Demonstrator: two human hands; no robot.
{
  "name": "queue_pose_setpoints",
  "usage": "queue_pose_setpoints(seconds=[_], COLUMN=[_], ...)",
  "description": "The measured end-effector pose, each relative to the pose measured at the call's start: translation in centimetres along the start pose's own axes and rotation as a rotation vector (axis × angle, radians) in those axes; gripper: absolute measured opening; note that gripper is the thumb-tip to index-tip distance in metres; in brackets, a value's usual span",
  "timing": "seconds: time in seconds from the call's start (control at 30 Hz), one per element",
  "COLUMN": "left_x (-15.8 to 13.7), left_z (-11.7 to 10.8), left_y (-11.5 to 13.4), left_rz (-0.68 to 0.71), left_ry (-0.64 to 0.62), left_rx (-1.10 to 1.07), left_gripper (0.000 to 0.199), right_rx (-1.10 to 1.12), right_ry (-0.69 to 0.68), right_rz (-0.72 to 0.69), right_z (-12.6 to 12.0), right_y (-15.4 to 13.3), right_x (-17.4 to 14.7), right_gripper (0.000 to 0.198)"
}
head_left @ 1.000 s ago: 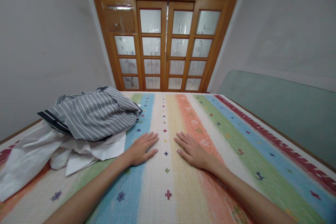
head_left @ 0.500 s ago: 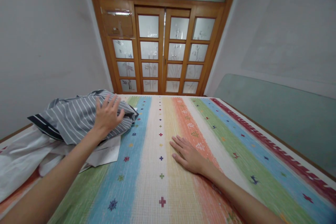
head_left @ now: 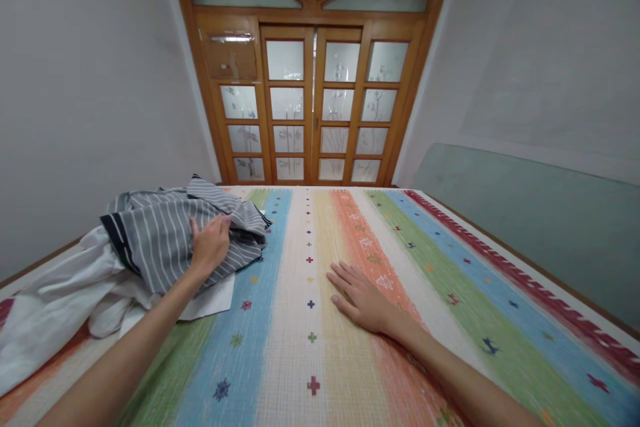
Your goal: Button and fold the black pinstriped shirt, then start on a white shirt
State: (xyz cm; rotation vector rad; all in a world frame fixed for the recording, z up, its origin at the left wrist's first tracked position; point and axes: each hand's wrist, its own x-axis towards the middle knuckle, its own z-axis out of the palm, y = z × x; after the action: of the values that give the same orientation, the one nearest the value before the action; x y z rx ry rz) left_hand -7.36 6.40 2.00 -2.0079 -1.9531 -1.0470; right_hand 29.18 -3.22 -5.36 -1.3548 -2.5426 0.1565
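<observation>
A crumpled grey garment (head_left: 160, 230) with white stripes and a black band lies at the left, on top of a rumpled white cloth (head_left: 65, 303). My left hand (head_left: 211, 243) is closed on the striped garment near its right side; the fingertips are partly sunk in its folds. On the yellow and orange stripes of the colourful cover (head_left: 285, 347) my right hand (head_left: 363, 299) rests palm down, fingers stretched and holding nothing.
Beyond the far edge stand wooden doors (head_left: 314, 103) with frosted panes. A pale green panel (head_left: 530, 213) runs along the right side, and grey walls flank both sides.
My left hand has gone from spread fingers to curled ones gripping the striped garment. The garment has shifted slightly right, and a fold now rises at its back. The right hand stays flat.
</observation>
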Motion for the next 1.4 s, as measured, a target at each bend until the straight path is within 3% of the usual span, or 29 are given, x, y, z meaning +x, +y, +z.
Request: queue_pose_setpoints(seconds=[0.1,0.27,0.33,0.43,0.53,0.63,0.73,0.8,0.9,0.97,1.03,1.13,1.27,1.4], left_x=[-0.8,-3.7,-5.2,-7.4,-9.3,-10.2,-9.9,-9.2,-8.1,-7.8,-7.8,-8.3,-8.3,-7.0], left_z=[0.6,2.9,3.5,3.6,3.3,3.1,3.1,3.2,3.7,4.4,5.6,7.5,9.0,9.4], left_y=[3.3,9.3,11.5,14.0,15.6,16.3,16.0,15.2,13.3,11.7,10.0,7.8,6.7,7.3], left_rz=[-0.086,-0.071,-0.048,-0.001,0.081,0.285,0.295,0.297,0.41,0.418,0.367,0.34,0.391,0.412], left_ry=[-0.102,-0.328,-0.493,-0.867,-1.175,-1.289,-1.2,-0.955,-0.459,-0.291,-0.314,-0.492,-0.52,-0.533], left_rx=[-0.246,-0.718,-0.902,-1.141,-1.143,-1.027,-0.888,-0.728,-0.391,-0.189,-0.062,-0.042,-0.101,-0.15], left_gripper=[0.05,0.059,0.06,0.063,0.064,0.062,0.06,0.053,0.038,0.037,0.051,0.068,0.069,0.063], right_rx=[0.016,0.113,0.206,0.386,0.516,0.507,0.334,0.172,0.012,-0.013,-0.03,-0.089,-0.141,-0.208], right_ry=[0.022,0.127,0.216,0.387,0.487,0.45,0.4,0.386,0.32,0.24,0.185,0.162,0.105,0.025], right_rz=[-0.006,-0.02,0.028,0.169,0.267,0.285,0.222,0.147,0.015,-0.022,0.042,0.209,0.279,0.336], right_z=[0.1,0.2,0.3,0.4,0.6,0.8,1.1,1.2,1.3,1.3,1.1,0.7,-0.2,-1.5], right_y=[0.0,0.2,0.5,1.5,2.6,3.2,2.6,1.8,0.9,0.7,0.9,1.6,2.5,3.2], right_x=[0.0,-0.2,-0.2,-0.1,0.2,0.4,0.4,0.3,0.3,0.3,0.3,0.1,0.0,0.1], right_gripper=[0.056,0.052,0.052,0.054,0.056,0.052,0.047,0.048,0.051,0.052,0.051,0.055,0.061,0.064])
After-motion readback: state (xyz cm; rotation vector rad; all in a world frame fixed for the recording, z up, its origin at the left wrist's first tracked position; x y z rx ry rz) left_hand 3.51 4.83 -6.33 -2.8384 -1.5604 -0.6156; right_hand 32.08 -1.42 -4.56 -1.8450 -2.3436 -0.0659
